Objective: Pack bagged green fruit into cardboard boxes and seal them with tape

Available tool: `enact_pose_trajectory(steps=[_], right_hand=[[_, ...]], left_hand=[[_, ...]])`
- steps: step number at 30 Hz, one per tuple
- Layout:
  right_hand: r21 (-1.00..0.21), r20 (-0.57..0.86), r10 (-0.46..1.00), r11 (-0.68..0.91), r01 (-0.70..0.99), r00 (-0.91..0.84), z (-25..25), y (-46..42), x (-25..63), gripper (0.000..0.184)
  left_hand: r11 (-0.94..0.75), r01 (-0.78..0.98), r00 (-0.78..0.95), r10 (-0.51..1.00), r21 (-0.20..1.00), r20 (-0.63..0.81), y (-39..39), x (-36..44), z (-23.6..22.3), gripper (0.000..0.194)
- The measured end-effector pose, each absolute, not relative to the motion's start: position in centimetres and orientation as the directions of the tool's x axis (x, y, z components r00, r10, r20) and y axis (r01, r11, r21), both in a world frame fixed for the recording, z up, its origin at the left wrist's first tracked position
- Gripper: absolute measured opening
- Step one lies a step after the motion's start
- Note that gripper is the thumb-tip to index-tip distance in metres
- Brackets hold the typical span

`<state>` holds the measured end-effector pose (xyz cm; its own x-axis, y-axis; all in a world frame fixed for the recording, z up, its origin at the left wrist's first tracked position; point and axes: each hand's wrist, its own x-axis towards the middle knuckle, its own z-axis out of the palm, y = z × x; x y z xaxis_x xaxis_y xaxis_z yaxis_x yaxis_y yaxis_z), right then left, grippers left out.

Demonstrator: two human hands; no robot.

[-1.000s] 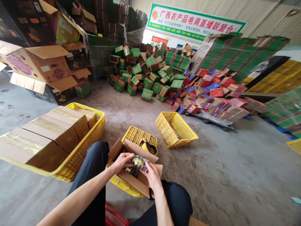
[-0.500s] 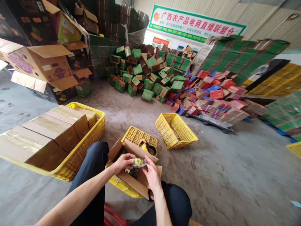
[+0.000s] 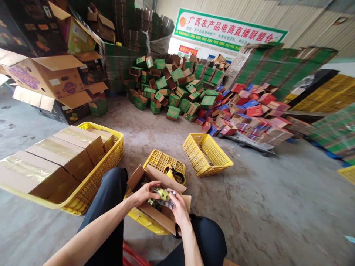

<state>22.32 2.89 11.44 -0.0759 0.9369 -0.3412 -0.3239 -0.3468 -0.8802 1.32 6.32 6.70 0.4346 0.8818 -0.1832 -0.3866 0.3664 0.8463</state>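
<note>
Between my two hands is a clear plastic packet (image 3: 163, 194) with yellow and dark green spotted contents, which I cannot name more exactly. My left hand (image 3: 146, 192) pinches its left end. The fingers of my right hand (image 3: 177, 204) are closed on its right end. Both hands are above an open cardboard box (image 3: 156, 213) with its flaps spread. Inside the box, partly hidden by my hands, lie more dark wrapped items (image 3: 154, 204). The box rests on an upturned yellow crate (image 3: 146, 220) between my knees.
A tape dispenser (image 3: 176, 174) lies on the yellow crate behind the box. To the left, a yellow basket (image 3: 118, 147) holds several taped cartons (image 3: 52, 151). Another yellow basket (image 3: 208, 157) stands ahead right. Heaped green boxes (image 3: 173, 99) and red-blue boxes (image 3: 246, 114) lie beyond.
The packet has turned and dropped slightly between my hands, so more of its spotted surface shows. My right hand has shifted a little to the right and down. Everything else looks unchanged.
</note>
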Motion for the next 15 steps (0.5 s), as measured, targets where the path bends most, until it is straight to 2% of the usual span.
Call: enact_pose_trajectory(steps=[2,6,9,15], right_hand=[[-0.885,-0.324,0.942,-0.334,-0.325,-0.085,11.49,2.96,22.31,0.048],[-0.894,-0.329,0.942,-0.333,-0.302,-0.063,11.35,3.03,22.32,0.045],[-0.897,-0.324,0.945,-0.324,-0.300,-0.053,11.09,3.05,22.31,0.044],[-0.895,-0.309,0.949,-0.311,-0.320,-0.059,10.77,3.33,22.17,0.046]], left_hand=[[0.421,-0.359,0.489,0.845,0.833,-0.216,6.21,1.38,6.38,0.092],[0.508,-0.286,0.579,0.767,0.812,-0.276,5.93,1.30,6.42,0.081],[0.493,-0.269,0.570,0.774,0.827,-0.276,5.90,1.24,6.78,0.075],[0.448,-0.284,0.508,0.820,0.848,-0.264,6.07,1.16,7.22,0.077]])
